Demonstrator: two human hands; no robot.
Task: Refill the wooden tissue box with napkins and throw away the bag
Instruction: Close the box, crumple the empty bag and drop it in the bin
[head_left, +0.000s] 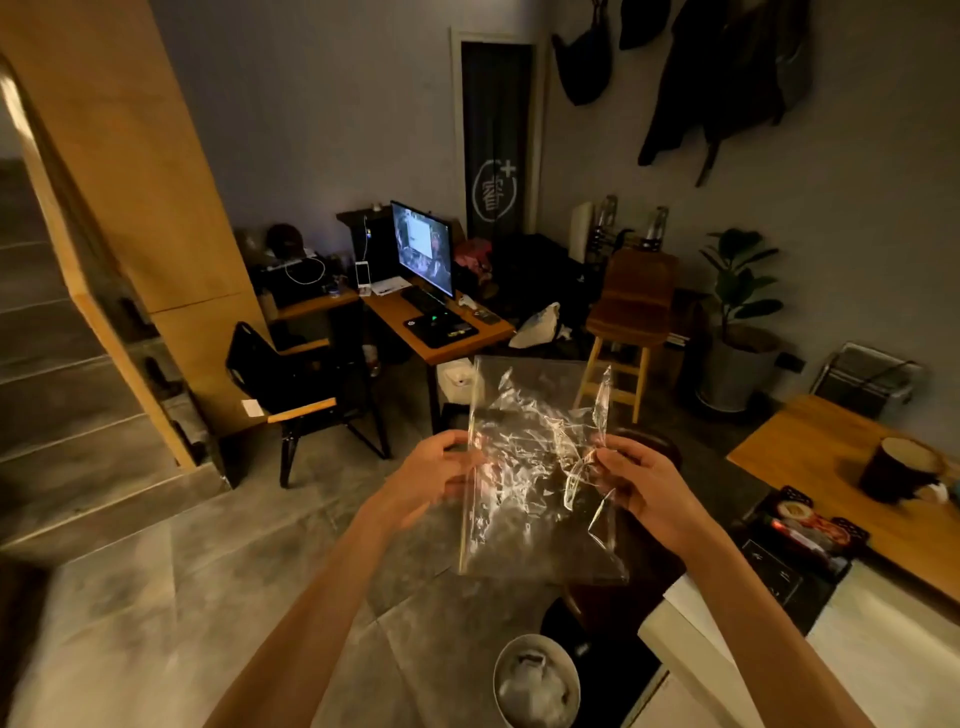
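Holding a clear plastic bag (535, 467) up in the middle of the frame, both hands grip it by its sides. The left hand (431, 478) is closed on the bag's left edge, with the thumb on top and the fingers curled behind the plastic. The right hand (644, 493) pinches the crinkled right edge between the thumb and the bent fingers. The bag looks empty and wrinkly, and it shines where the light hits it. It hangs in the air over the gray floor (208, 571), touching nothing but the two hands. At the bottom of the frame, below the bag, sits a round trash bin (535, 680) with something pale and crumpled inside. To the right of the bin, at the lower right of the frame, is a white counter (883, 639). Above that is a wooden table (810, 447) with a dark mug (898, 470) on it. Farther back, in the middle of the frame, a desk (447, 332) holds a lit computer screen (422, 248) and a keyboard (422, 299). A black chair (285, 379) stands left of the desk, and a wooden stool (626, 322) stands to its right. A green potted plant (737, 322) is by the wall on the right. I cannot see the wooden tissue box in this view.
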